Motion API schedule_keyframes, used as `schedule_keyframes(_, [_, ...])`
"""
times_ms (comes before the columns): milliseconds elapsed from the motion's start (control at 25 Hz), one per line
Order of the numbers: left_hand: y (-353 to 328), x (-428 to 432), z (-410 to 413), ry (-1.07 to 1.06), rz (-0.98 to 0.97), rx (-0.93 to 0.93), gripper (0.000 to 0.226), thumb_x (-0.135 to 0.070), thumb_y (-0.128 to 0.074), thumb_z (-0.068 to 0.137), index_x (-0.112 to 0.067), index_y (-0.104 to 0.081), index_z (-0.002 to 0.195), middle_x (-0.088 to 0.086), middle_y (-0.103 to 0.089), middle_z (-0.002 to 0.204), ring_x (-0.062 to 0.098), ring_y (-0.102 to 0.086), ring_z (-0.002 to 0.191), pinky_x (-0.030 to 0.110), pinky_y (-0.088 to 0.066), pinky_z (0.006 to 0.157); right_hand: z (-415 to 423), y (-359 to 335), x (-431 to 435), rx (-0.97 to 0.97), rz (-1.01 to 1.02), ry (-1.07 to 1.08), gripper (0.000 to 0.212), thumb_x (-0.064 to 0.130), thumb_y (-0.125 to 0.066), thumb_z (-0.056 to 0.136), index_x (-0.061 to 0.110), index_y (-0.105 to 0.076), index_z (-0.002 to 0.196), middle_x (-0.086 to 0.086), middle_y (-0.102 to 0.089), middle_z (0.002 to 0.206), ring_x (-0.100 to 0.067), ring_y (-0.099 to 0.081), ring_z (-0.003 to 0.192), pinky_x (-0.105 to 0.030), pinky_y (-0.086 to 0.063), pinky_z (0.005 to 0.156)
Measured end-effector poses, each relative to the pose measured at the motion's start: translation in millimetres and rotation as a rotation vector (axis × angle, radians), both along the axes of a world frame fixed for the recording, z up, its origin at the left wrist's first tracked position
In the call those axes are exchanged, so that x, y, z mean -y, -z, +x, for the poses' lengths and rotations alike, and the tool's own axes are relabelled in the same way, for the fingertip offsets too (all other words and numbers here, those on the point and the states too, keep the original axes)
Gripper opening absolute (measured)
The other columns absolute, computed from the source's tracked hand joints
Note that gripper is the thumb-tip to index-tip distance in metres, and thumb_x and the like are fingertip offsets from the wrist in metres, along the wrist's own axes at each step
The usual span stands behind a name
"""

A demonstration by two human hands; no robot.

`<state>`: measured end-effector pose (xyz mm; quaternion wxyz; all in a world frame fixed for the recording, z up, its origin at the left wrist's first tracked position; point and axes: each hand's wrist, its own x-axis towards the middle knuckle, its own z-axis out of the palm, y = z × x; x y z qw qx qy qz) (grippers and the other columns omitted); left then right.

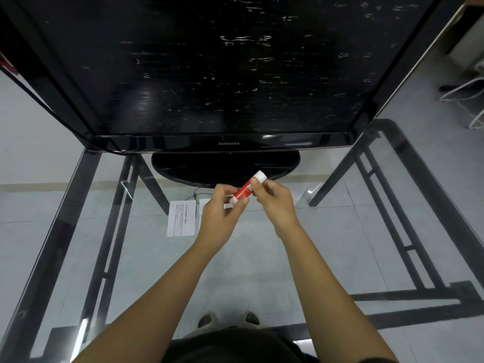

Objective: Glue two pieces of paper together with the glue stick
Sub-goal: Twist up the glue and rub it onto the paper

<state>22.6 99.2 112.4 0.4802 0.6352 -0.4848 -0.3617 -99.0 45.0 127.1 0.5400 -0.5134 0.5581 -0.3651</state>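
I count one glue stick [246, 189], red with a white cap, tilted in the air just in front of the monitor [225, 74] base. My left hand [222, 210] pinches its lower end; my right hand [276, 203] grips the upper body. Two papers lie on the glass table [78, 205]: one printed sheet [182, 218], one second sheet [204, 205] mostly hidden behind my left hand.

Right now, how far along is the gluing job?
Early. Done: the glue stick is picked up, and both hands, left and right, grip it above the glass table. In hand: apparently uncapping it. Left: spreading glue on the printed paper and pressing the partly hidden second sheet onto it.
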Motion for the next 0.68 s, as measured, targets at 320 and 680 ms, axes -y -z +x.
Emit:
schedule_keyframes(320, [-8,-5,-1,-0.106,0.211,-0.844,0.019,-0.031,-0.051,0.093,-0.012,-0.053,0.087,0.006,-0.062,0.077,0.01,-0.06,0.066,0.019,-0.053,0.069,12,-9,-4,0.023,-0.068,0.076,0.025,0.047,-0.066,0.079,0.022,-0.069,0.076,0.009,-0.063,0.066,0.002,-0.056,0.061,-0.01,-0.045,0.058])
schedule_keyframes(680, [1,-15,9,-0.178,0.153,-1.021,0.018,-0.028,-0.062,0.084,-0.015,-0.058,0.096,0.004,-0.067,0.086,0.012,-0.065,0.079,0.019,-0.054,0.07,24,-7,-9,0.077,-0.007,0.032,0.031,0.044,-0.064,0.082,0.014,-0.068,0.085,0.002,-0.066,0.075,-0.007,-0.062,0.078,-0.016,-0.045,0.068])
